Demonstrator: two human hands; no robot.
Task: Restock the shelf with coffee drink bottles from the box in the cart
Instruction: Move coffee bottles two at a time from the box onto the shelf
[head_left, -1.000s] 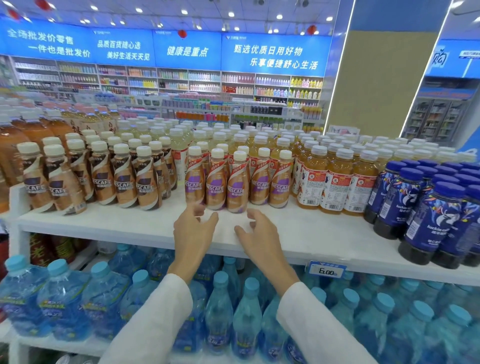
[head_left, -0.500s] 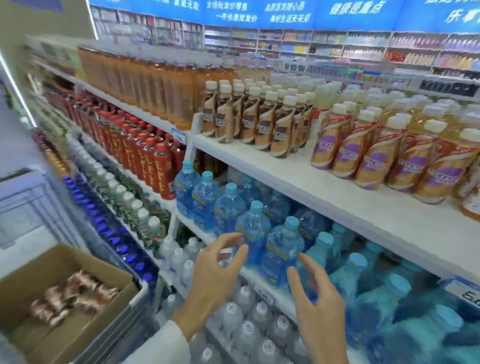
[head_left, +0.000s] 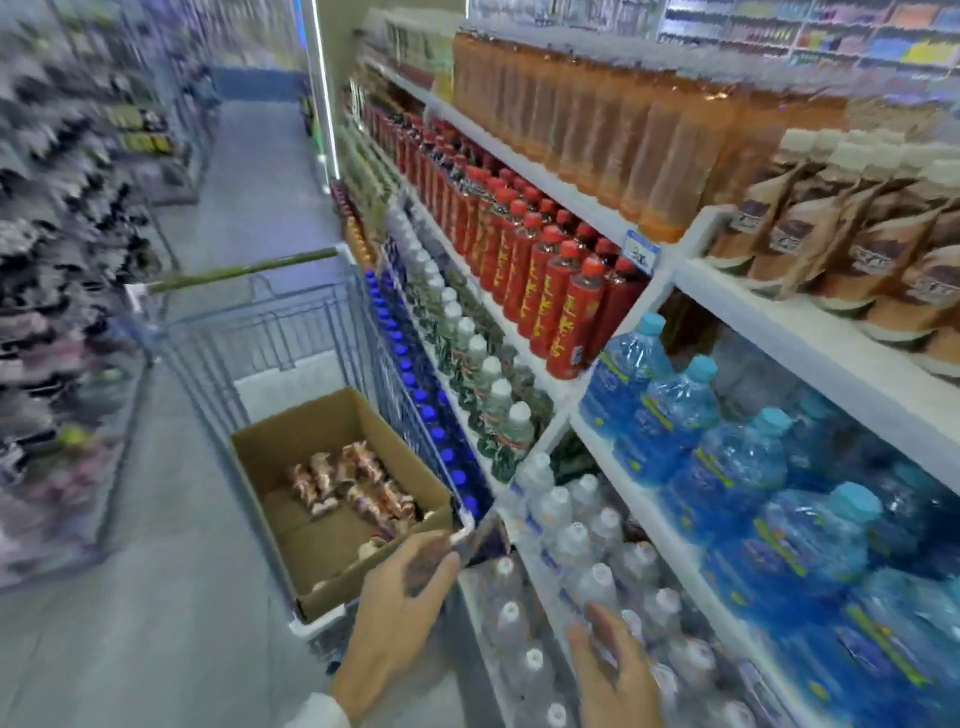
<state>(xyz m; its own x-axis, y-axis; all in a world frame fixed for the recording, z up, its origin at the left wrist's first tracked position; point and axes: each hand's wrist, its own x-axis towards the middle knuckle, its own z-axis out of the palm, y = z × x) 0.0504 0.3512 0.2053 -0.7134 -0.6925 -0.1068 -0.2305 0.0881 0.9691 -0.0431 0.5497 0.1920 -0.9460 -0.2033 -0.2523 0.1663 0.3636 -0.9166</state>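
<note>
An open cardboard box (head_left: 291, 457) sits in a wire shopping cart (head_left: 270, 332) at lower left. Several brown coffee drink bottles (head_left: 353, 483) lie on the box floor. My left hand (head_left: 400, 613) hovers over the box's near right corner, fingers relaxed, holding nothing. My right hand (head_left: 613, 670) hangs open in front of the clear water bottles on the low shelf. Brown coffee bottles (head_left: 852, 244) with cream caps stand on the white top shelf (head_left: 810, 332) at the right edge. The whole view is blurred by motion.
Red-capped bottles (head_left: 550, 280), orange tea bottles (head_left: 623, 140) and blue water bottles (head_left: 727, 467) fill the shelves on the right. Clear bottles (head_left: 561, 540) crowd the lowest shelf. The aisle floor (head_left: 156, 571) runs left of the cart, with another blurred shelf (head_left: 57, 260) beyond it.
My view has swung left and down from the coffee shelf toward the cart. Both hands dropped from the top shelf's edge; the left one now reaches the box.
</note>
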